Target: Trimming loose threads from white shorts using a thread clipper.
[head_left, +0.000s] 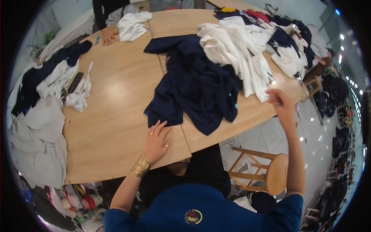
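A crumpled navy garment with long sleeves lies spread over the middle of the wooden table, small light-blue spots showing at its edges. My left hand rests flat at the table's near side, fingers spread, the fingertips at the garment's lower left corner. It wears rings, and a wide gold bracelet circles the wrist. My right hand is raised by the table's right edge, its fingers curled around something small and dark that I cannot make out. Close to it hangs the end of a white garment, heaped beside the navy one.
More white, navy and red clothes pile up at the far right. Grey and white cloth covers the left end, with a dark oblong object on it. Another person's hand rests at the far left. A wooden stool stands lower right.
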Demonstrator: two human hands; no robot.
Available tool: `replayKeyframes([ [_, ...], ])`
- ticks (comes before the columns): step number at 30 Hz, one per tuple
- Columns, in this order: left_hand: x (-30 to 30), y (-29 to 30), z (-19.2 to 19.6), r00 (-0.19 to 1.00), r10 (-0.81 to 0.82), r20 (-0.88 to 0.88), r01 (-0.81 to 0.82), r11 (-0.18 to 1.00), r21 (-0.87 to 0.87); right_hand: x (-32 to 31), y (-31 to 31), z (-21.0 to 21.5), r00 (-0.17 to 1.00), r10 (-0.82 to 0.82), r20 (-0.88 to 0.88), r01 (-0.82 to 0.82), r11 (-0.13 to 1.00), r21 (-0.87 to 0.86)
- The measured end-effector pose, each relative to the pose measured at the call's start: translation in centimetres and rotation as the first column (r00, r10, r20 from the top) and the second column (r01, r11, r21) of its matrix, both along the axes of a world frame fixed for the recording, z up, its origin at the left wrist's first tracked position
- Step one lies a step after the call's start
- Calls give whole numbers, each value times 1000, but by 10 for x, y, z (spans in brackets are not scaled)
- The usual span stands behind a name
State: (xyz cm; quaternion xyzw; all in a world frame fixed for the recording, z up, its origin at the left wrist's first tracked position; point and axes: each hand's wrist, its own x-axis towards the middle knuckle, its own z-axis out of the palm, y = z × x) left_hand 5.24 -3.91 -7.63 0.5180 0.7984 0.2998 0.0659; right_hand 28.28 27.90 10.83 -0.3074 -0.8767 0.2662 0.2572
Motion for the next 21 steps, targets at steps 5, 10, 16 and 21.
replayKeyframes([
  [5, 5, -3, 0, 998, 55, -35, -55, 998, 0, -146, -20, -66, 943, 325, -68, -308, 933, 187],
  [10, 5, -3, -5, 999, 34, -28, -33, 999, 18, -228, -32, -113, 938, 282, 203, -344, 832, 434],
  [16, 5, -5, 2, 999, 36, -21, -36, 999, 14, -257, 4, -160, 958, 226, 174, -283, 833, 475],
  [21, 4, 10, 3, 996, 52, 69, -58, 995, 86, -268, 14, -163, 939, 344, -5, -321, 883, 342],
])
